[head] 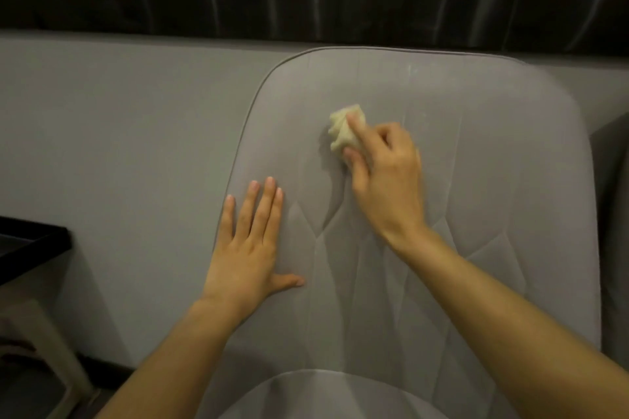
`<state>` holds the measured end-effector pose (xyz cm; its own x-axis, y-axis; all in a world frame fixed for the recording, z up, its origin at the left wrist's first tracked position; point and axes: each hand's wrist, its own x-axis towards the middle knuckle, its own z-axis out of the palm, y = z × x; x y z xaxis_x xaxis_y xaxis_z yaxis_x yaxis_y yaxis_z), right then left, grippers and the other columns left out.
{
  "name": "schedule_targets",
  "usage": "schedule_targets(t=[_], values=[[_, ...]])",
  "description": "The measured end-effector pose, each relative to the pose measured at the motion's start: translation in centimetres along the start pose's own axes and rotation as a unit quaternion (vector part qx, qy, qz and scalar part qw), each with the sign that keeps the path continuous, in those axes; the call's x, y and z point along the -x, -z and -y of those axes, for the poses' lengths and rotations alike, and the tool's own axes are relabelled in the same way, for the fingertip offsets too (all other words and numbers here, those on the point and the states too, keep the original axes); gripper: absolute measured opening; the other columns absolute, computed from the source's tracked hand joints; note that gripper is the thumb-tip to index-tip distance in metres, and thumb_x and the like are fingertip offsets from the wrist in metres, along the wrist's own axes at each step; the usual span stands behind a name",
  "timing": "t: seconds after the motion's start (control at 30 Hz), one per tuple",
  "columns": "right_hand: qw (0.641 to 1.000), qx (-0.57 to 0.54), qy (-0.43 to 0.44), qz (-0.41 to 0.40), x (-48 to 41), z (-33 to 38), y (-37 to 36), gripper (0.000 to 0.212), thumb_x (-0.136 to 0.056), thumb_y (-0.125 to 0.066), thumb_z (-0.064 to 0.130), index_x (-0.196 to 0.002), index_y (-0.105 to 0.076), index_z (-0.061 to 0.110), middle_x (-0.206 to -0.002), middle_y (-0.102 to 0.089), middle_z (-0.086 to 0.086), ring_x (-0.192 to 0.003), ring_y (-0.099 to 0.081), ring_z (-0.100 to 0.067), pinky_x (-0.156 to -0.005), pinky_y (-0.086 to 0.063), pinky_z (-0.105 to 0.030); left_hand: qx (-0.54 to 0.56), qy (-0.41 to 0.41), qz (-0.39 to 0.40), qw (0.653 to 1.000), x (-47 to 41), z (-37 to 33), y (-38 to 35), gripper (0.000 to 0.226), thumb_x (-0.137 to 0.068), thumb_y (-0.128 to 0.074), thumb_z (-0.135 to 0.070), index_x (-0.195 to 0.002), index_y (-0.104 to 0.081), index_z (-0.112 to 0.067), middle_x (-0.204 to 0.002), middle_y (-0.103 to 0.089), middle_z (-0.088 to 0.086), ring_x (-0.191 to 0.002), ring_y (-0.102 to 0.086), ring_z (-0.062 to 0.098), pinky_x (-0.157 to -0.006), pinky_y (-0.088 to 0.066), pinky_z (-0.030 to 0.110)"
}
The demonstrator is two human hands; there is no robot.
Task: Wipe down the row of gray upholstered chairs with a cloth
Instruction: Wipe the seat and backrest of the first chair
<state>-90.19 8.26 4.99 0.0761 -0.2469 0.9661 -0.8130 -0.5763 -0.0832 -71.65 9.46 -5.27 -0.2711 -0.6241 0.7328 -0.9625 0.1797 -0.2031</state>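
Together, our two hands were on the backrest of one gray chair [476,146]. Our right hand [384,177] held a small cloth [342,127], pale yellow and crumpled, its fingers curled round it, against the upper middle of the backrest. Our left hand [250,248] lay flat near the left edge, fingers straight and close together, thumb spread aside. The upholstery was smooth fabric with a piped, rounded border and stitched diamond seams. Behind it, the gray wall [119,112] carried a glossy black band [170,0].
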Motion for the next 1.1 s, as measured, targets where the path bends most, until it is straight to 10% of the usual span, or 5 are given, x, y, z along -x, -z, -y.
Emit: schedule_targets(t=[0.17,0.53,0.83,1.1], values=[[0.996,0.091,0.000,-0.005,2.9,-0.8,-1.9,0.035,-0.087,-0.055,0.022,-0.118,-0.065,0.008,-0.079,-0.054,-0.013,-0.071,-0.046,-0.029,-0.063,-0.025,-0.033,-0.016,-0.006,-0.004,1.000,0.0,0.0,-0.3,0.152,-0.042,-0.075,-0.073,-0.150,0.003,-0.001,-0.159,0.011,0.011,-0.147,0.010,0.028,-0.117,0.003,0.051],[0.998,-0.022,-0.041,-0.045,5.7,0.4,-1.6,0.038,-0.089,-0.058,0.013,-0.124,-0.057,0.000,-0.083,-0.050,-0.015,-0.073,-0.046,-0.024,-0.066,-0.040,-0.030,-0.024,-0.031,0.018,0.999,2.5,-0.1,-0.6,0.149,-0.044,-0.077,-0.071,-0.150,0.000,-0.001,-0.158,-0.009,0.013,-0.146,0.010,0.027,-0.118,0.002,0.049],[0.994,-0.012,-0.020,0.107,17.4,1.6,-3.5,0.036,-0.091,-0.048,0.028,-0.112,-0.065,0.005,-0.079,-0.055,-0.009,-0.069,-0.044,-0.022,-0.058,-0.044,-0.037,-0.031,-0.041,0.021,0.998,3.1,0.0,-0.5,0.143,-0.045,-0.079,-0.069,-0.148,-0.009,0.001,-0.156,-0.007,0.014,-0.146,0.013,0.024,-0.118,0.001,0.048],[0.992,-0.082,-0.090,-0.037,9.6,1.8,-3.0,0.034,-0.085,-0.056,0.016,-0.116,-0.063,0.003,-0.088,-0.059,-0.015,-0.078,-0.054,-0.027,-0.070,-0.036,-0.024,-0.036,-0.034,0.036,0.998,6.3,0.4,-1.0,0.144,-0.048,-0.077,-0.069,-0.149,-0.003,0.002,-0.156,-0.010,0.015,-0.146,0.012,0.025,-0.118,0.000,0.048]])
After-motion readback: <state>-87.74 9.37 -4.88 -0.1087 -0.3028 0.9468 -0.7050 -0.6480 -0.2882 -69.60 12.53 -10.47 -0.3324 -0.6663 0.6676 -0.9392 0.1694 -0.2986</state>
